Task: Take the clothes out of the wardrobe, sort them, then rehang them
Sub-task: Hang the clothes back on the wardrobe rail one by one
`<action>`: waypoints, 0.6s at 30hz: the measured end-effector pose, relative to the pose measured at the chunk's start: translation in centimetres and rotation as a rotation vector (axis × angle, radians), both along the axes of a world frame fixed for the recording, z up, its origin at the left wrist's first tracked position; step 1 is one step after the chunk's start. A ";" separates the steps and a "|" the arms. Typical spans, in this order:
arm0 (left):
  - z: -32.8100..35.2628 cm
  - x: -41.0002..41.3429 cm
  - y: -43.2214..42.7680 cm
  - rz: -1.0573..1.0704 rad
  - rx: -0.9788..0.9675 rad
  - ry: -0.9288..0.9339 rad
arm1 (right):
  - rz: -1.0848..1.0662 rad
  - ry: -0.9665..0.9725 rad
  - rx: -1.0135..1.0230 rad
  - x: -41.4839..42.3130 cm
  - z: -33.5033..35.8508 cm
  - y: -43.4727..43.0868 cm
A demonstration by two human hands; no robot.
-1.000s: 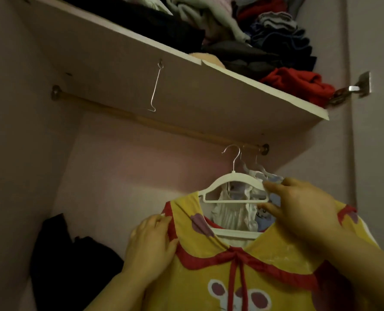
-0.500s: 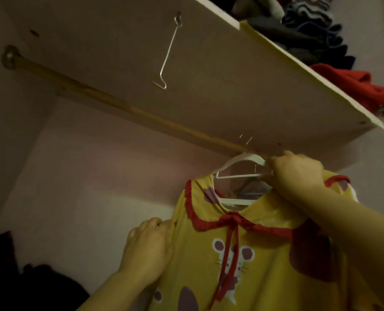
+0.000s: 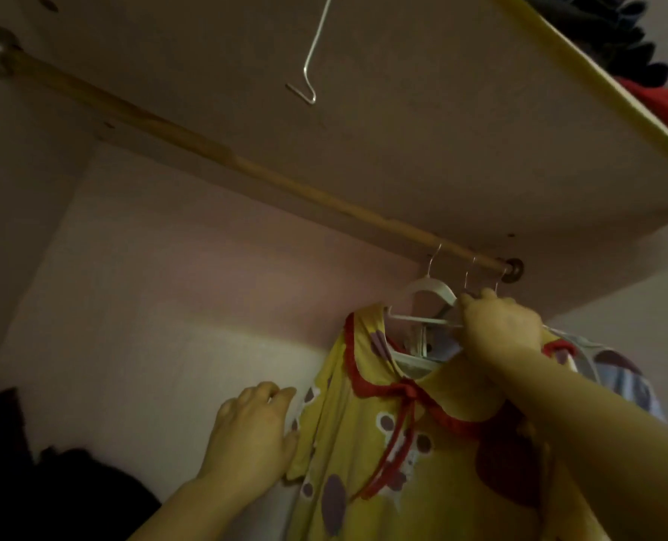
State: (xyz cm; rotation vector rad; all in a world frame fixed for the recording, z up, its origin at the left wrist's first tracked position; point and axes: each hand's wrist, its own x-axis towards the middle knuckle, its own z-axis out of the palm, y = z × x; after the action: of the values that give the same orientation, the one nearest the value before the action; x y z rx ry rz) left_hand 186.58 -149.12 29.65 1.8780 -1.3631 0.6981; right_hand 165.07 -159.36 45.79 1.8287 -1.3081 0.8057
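My right hand (image 3: 500,322) is raised near the right end of the wooden rod (image 3: 246,169). Its fingers are curled tight round one arm of a white hanger (image 3: 431,288). The hanger's wire hook reaches up to the rod, but I cannot tell whether it sits over it. Two more wire hooks are at the rod just to the right, close to the end bracket (image 3: 513,269).

The yellow dress (image 3: 422,482), with a red collar, a red tie and purple spots, hangs below the hanger, its neck just under my right hand. A white bar shows inside the neck opening. I cannot tell if it belongs to the hanger I am gripping.

My left hand (image 3: 254,431) is lower and to the left, at the edge of the dress's sleeve. Its fingers are loosely bent and the thumb side lies against the cloth. I cannot tell whether it is pinching the sleeve or only touching it.

A pale blue garment (image 3: 617,372) hangs behind my right forearm. The shelf (image 3: 402,111) spans the top, and a bent wire hook (image 3: 312,52) dangles from its underside. Dark folded clothes (image 3: 617,29) and something red (image 3: 667,107) lie on top at its right edge. A dark heap of clothes (image 3: 51,482) fills the bottom left corner.
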 end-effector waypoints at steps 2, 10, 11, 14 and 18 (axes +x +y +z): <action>-0.5 -0.3 0.2 -0.028 -0.018 0.002 | -0.026 0.014 -0.007 -0.2 -0.5 0.0; -1.5 -2.0 0.9 -0.026 0.093 -0.002 | 0.052 0.229 -0.051 -0.4 -5.4 3.1; -1.8 -2.3 1.0 -0.020 0.119 0.005 | 0.078 0.250 -0.044 -0.3 -6.3 3.5; -2.9 -3.8 2.0 0.002 0.176 0.008 | 0.145 0.285 0.055 -0.5 -9.8 4.8; -4.9 -6.0 4.9 0.036 0.262 0.040 | 0.228 0.312 0.190 -2.0 -14.8 7.5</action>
State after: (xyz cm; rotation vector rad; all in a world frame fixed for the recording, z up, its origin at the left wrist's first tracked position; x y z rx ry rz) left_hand 180.54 -144.20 24.77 2.1129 -1.4555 0.5153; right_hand 163.09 -151.91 30.95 2.1815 -1.0166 0.4950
